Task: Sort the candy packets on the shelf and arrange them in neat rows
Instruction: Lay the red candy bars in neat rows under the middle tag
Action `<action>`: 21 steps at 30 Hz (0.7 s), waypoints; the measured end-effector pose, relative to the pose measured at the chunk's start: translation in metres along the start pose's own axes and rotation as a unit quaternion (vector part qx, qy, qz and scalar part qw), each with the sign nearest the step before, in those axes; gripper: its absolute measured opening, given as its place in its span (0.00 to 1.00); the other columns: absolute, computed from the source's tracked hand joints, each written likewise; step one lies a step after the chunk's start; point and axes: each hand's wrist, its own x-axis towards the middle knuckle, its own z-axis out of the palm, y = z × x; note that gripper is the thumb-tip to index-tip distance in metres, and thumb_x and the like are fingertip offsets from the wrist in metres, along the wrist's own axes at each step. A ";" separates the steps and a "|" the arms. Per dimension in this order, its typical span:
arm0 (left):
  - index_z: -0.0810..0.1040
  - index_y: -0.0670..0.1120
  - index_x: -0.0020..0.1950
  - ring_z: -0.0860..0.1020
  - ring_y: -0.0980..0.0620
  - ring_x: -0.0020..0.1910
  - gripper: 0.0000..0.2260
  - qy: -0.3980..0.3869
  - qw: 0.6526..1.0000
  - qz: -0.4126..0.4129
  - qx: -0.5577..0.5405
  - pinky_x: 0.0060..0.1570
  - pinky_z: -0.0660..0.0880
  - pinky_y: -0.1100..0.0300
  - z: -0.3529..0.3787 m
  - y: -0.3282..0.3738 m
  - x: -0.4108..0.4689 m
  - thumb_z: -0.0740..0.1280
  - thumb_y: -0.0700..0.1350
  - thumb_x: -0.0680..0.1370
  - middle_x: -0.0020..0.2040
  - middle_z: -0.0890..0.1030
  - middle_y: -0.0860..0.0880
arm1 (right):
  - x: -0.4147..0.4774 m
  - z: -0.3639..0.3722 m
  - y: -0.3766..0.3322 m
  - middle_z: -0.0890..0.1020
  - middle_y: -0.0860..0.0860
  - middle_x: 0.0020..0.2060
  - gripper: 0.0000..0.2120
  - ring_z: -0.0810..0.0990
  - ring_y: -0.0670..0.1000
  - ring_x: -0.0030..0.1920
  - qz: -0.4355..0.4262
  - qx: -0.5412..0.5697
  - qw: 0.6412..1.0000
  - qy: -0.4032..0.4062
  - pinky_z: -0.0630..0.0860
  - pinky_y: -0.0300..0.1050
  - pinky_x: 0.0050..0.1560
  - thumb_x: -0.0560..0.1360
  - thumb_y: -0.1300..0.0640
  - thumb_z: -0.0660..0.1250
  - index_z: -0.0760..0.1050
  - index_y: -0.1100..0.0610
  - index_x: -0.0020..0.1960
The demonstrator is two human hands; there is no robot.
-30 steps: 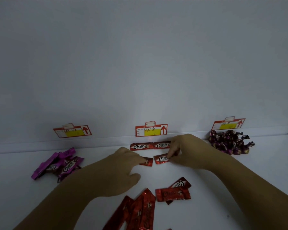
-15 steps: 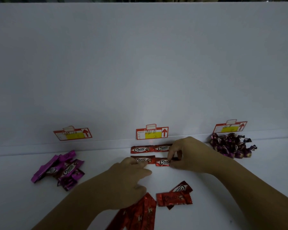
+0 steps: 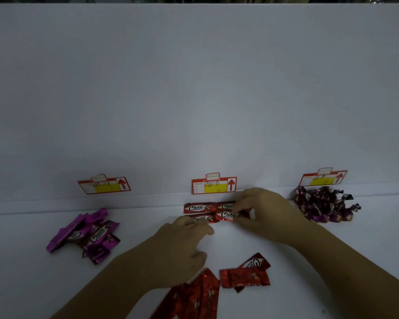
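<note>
Fingers (image 3: 194,229) of the left hand (image 3: 182,247) lie nearly straight and together, tips resting flat on the front-left packet (image 3: 203,219), thumb splayed to the right; nothing is gripped. Fingers (image 3: 248,204) of the right hand (image 3: 266,214) are curled, index and thumb pinching the right end of the front-right packet (image 3: 227,215). Scan left to right on the white shelf (image 3: 28,277): purple packets (image 3: 85,234) in a loose overlapping heap at far left, below the left price tag (image 3: 104,185). Centre, under the middle price tag (image 3: 213,185): four red Choco packets in a two-by-two block, back-left packet (image 3: 198,207) and back-right packet (image 3: 226,206) end to end against the rear ledge, the front pair just beside them, also end to end, the front-left one sitting slightly lower. Nearer the camera: a red packet pile (image 3: 194,295) partly under the left wrist, then two loose red packets (image 3: 244,276) overlapping, unsorted. Far right, under the right price tag (image 3: 324,179): dark twist-wrapped candies (image 3: 325,207) in a heap, well apart from the right hand.
</note>
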 end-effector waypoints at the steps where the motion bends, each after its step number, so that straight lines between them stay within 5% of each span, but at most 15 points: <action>1: 0.60 0.58 0.71 0.62 0.54 0.68 0.21 0.002 1.000 -0.001 0.002 0.68 0.60 0.57 0.000 0.000 0.000 0.58 0.51 0.79 0.72 0.59 0.55 | 0.000 0.002 0.000 0.81 0.44 0.44 0.07 0.75 0.44 0.46 -0.011 -0.002 1.000 0.003 0.70 0.34 0.47 0.71 0.55 0.69 0.83 0.50 0.48; 6: 0.58 0.57 0.72 0.59 0.56 0.68 0.22 0.010 1.000 0.012 0.011 0.66 0.58 0.59 0.001 0.000 0.001 0.58 0.50 0.79 0.73 0.58 0.58 | 0.000 0.008 0.002 0.82 0.47 0.40 0.05 0.77 0.46 0.43 -0.035 0.002 0.999 0.003 0.61 0.24 0.45 0.67 0.58 0.73 0.84 0.51 0.42; 15: 0.57 0.57 0.73 0.52 0.60 0.72 0.22 0.023 0.999 0.026 0.014 0.71 0.52 0.59 0.000 -0.001 0.001 0.57 0.48 0.80 0.75 0.54 0.60 | 0.002 0.007 0.003 0.82 0.46 0.45 0.07 0.76 0.45 0.48 -0.001 0.013 1.000 0.007 0.67 0.29 0.47 0.70 0.57 0.70 0.83 0.51 0.47; 18: 0.62 0.56 0.71 0.53 0.63 0.70 0.21 0.082 0.995 0.052 0.001 0.67 0.50 0.70 0.000 0.002 0.001 0.60 0.47 0.79 0.72 0.59 0.61 | 0.003 -0.009 -0.002 0.81 0.47 0.41 0.05 0.76 0.43 0.41 0.025 0.070 0.997 0.012 0.72 0.37 0.45 0.70 0.59 0.71 0.84 0.54 0.45; 21: 0.66 0.59 0.67 0.61 0.67 0.62 0.19 0.079 0.993 0.077 -0.052 0.56 0.55 0.80 0.006 0.016 0.000 0.63 0.52 0.76 0.64 0.64 0.65 | 0.001 -0.028 -0.005 0.82 0.43 0.37 0.04 0.76 0.38 0.36 0.057 0.130 0.989 -0.041 0.71 0.30 0.38 0.70 0.59 0.72 0.84 0.52 0.42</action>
